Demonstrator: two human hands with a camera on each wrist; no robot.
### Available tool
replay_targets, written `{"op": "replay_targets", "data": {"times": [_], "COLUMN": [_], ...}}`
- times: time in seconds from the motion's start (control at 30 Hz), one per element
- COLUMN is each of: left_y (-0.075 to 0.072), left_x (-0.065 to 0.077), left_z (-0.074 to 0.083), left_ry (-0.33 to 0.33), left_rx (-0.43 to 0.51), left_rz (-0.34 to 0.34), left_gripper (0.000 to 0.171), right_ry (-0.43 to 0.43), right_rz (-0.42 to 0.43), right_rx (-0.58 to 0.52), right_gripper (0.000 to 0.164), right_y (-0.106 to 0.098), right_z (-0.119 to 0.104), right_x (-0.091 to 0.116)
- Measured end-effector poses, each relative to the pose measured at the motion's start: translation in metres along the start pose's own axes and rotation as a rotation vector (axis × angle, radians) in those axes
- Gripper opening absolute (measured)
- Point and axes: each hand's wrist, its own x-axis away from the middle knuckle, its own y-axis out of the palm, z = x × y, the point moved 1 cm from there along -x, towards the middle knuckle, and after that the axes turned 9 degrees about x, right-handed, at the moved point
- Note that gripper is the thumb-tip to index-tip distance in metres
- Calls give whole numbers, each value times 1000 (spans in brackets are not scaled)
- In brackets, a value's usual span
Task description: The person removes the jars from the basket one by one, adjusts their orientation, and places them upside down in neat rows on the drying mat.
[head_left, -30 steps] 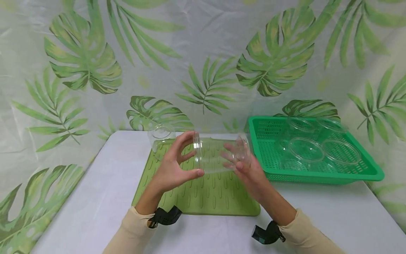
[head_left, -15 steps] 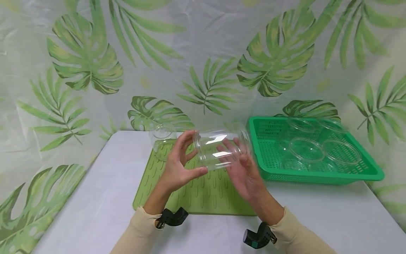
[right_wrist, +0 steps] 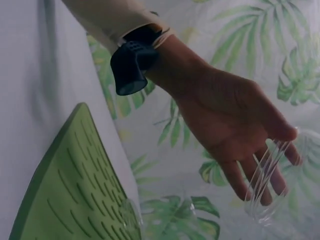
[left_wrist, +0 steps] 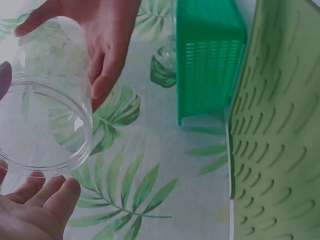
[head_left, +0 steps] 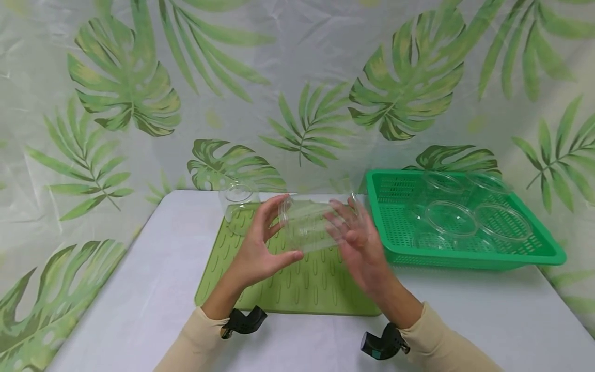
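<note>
A clear jar (head_left: 307,227) lies sideways in the air over the green mat, its ridged rim to the left. My left hand (head_left: 260,253) grips the rim between thumb and fingers. My right hand (head_left: 364,253) holds the base end loosely, its fingers showing through the clear wall. In the left wrist view the jar (left_wrist: 75,107) has its open mouth toward the camera, with the right hand (left_wrist: 107,30) at the far end. The right wrist view catches the left hand (right_wrist: 230,115) with its fingertips around the ridged rim.
A green mat (head_left: 297,294) with raised ridges lies on the white table (head_left: 139,289). Another clear jar (head_left: 238,209) stands at its far left corner. To the right, a green basket (head_left: 390,256) contains several clear jars (head_left: 450,219). A leaf-print curtain (head_left: 302,62) hangs behind.
The held jar has tilted and turned a little, and its bright reflections have come and gone. My right hand's fingers and wrist have shifted slightly around the base.
</note>
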Motion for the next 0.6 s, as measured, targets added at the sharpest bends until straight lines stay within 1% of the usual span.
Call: {"op": "replay_targets", "data": {"times": [0.07, 0.13, 0.2, 0.27, 0.37, 0.43, 0.5, 0.6], "left_y": [-1, -3, -5, -9, -17, -23, -28, -37], "left_x": [2, 3, 6, 11, 22, 31, 39, 51], "left_z": [0, 0, 0, 1, 2, 3, 3, 4], "left_ry": [-20, -26, -26, -13, 12, 23, 25, 4], "left_rx": [-65, -123, -193, -273, -404, -468, -519, -573], "left_rz": [-5, -16, -32, -58, -105, -139, -171, -216], "left_gripper": [101, 101, 100, 99, 98, 97, 96, 92], "right_ry": [-9, -21, -35, -55, -75, -82, -71, -48], "right_rz": [-2, -1, 0, -8, -37, -61, -68, -63], "right_rx": [43, 95, 154, 238, 354, 441, 526, 687], "right_gripper": [94, 95, 94, 96, 98, 99, 99, 102], "right_y": [-1, -2, -4, -6, -10, -14, -17, -24], "right_z": [-1, -2, -4, -6, -10, -13, -18, -26], "right_x": [0, 0, -1, -1, -1, 0, 1, 3]}}
